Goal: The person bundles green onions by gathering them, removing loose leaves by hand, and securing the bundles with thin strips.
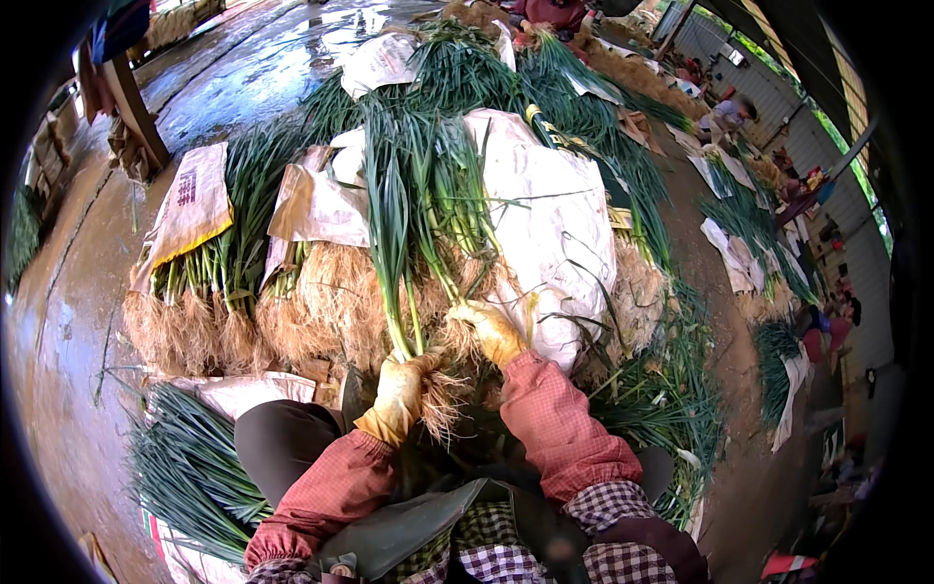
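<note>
My left hand [397, 392], in a yellowed work glove, is closed round the pale lower ends of a few leek-like green stalks [391, 263]. Their leaves point away from me, and stringy tan roots [443, 399] stick out beside the glove. To its right, my right hand [489, 331], gloved the same way, has its fingers curled at the base of other leek-like stalks [433, 258] on the pile. The glove partly hides that grip. Both forearms are in red checked sleeves.
Root-ended bundles [219, 326] lie to the left under a woven sack [192, 204]. A white sack [550, 229] covers more on the right. Cut greens [195, 467] lie by my left knee, loose leaves [671, 419] at right. A wooden post [136, 112] stands far left; other people work far right.
</note>
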### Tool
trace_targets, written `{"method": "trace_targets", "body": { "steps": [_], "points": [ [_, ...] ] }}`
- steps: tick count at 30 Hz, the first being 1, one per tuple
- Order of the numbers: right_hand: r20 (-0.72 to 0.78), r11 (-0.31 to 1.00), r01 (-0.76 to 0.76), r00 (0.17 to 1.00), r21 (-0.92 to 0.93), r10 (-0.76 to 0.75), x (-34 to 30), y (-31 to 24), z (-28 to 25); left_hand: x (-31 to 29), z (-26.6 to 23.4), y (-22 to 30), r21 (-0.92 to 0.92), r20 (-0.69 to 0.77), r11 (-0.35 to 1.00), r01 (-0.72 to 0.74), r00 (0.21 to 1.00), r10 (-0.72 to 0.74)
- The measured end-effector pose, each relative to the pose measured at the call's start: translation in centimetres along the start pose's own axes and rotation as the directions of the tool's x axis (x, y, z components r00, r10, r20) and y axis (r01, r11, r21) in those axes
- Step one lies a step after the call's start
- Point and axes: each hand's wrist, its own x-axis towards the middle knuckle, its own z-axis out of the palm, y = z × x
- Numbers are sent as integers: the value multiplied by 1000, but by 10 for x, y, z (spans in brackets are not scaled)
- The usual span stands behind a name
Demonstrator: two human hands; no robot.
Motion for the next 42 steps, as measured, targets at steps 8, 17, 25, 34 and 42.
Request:
{"method": "trace_targets", "body": {
  "steps": [8, 17, 25, 34, 42],
  "points": [
    [-593, 795, 607, 640, -1, -489, -128, -91, -86, -20, 11, 28, 75, 85, 980, -184, 980, 178],
    [-460, 978, -181, 862, 108, 210, -172, 0, -78, -42, 14, 55, 106, -13, 960, -258, 965, 261],
    [-146, 975, -211, 969, -73, 199, 57, 77, 73, -27, -8, 46, 203, -135, 971, -124, 979, 153],
    [-172, 813, 122, 985, 569, -27, 118, -74, 92, -22, -15, 45, 183, -144, 973, -144, 975, 171],
    [-380, 873, 470, 789, -134, -483, -14, -151, -60, -22, 23, 28, 143, 28, 986, -81, 997, 77]
  ]
}}
